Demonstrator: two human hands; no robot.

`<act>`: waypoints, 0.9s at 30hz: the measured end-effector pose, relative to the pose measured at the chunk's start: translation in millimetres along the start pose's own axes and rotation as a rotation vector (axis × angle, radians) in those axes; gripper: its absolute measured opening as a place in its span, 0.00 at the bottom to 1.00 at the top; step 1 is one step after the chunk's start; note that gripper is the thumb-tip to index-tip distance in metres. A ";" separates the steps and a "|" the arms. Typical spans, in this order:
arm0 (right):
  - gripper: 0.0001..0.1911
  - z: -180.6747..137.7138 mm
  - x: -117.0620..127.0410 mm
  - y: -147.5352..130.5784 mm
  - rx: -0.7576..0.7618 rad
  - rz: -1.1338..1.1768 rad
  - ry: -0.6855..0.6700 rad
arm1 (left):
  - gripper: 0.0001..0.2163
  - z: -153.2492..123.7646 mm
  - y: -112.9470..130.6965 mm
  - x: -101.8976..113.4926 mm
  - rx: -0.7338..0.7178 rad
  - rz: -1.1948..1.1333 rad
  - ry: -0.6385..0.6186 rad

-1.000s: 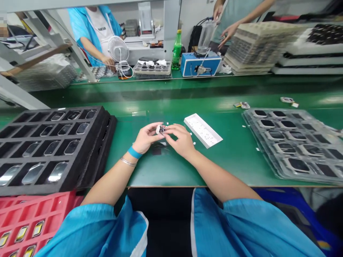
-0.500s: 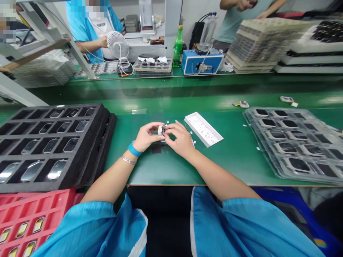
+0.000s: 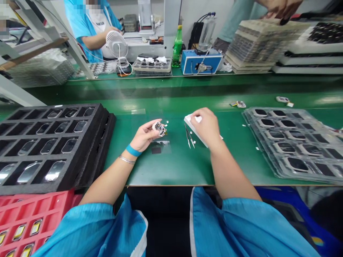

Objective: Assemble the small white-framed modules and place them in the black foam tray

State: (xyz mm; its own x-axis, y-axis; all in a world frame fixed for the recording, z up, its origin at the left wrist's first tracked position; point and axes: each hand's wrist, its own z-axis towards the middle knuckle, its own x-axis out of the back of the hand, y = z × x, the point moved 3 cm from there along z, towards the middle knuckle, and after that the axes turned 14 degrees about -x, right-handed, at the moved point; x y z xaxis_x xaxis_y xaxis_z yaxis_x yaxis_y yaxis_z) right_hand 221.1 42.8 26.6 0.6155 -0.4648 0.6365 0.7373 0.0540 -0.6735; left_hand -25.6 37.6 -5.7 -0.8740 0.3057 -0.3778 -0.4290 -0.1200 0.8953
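My left hand (image 3: 144, 137) grips a smartwatch case (image 3: 159, 129) by its edge, thumb in front, with the open inner side and its small parts showing. My right hand (image 3: 206, 125) is over a shallow white box (image 3: 188, 120), fingertips pinched together down at its inside. Whether a tiny part is between those fingertips cannot be made out. The hand covers most of the box. A pair of tweezers (image 3: 189, 138) lies on the green table just left of the box. Below the watch case, a thin clear sheet with a dark square (image 3: 156, 150) lies flat.
Dark foam trays (image 3: 68, 157) with watch screens stand at left, a red tray (image 3: 48, 210) below them. Clear trays (image 3: 289, 142) of watch cases are at right. Loose watch parts (image 3: 241, 104) lie farther back. Across the table are a fan (image 3: 117, 43), a blue machine (image 3: 200, 61) and two people.
My right hand has left the watch case and moved right to the white box, uncovering the tweezers. My left hand keeps the case, now tilted. The co-worker's hands at right came forward.
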 end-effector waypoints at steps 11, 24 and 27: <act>0.13 -36.9 -35.0 -37.5 -0.044 0.603 -0.408 | 0.26 -2.5 -1.0 -3.5 0.046 -0.122 -0.026; 0.25 -53.9 -62.1 -39.8 -0.399 0.984 -0.736 | 0.25 -2.2 -0.7 -7.1 0.079 -0.164 -0.039; 0.27 -57.9 -65.3 -38.8 -0.558 0.995 -1.111 | 0.27 -1.4 3.4 -2.3 0.070 -0.141 -0.042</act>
State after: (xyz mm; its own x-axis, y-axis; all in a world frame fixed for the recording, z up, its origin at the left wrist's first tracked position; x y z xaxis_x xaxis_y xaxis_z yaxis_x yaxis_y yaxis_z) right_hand 136.2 19.9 -10.6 0.8406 0.4181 -0.3444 -0.1014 -0.5031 -0.8583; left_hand -25.4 35.2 -2.1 -0.7952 0.3543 -0.4921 -0.5286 -0.0074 0.8488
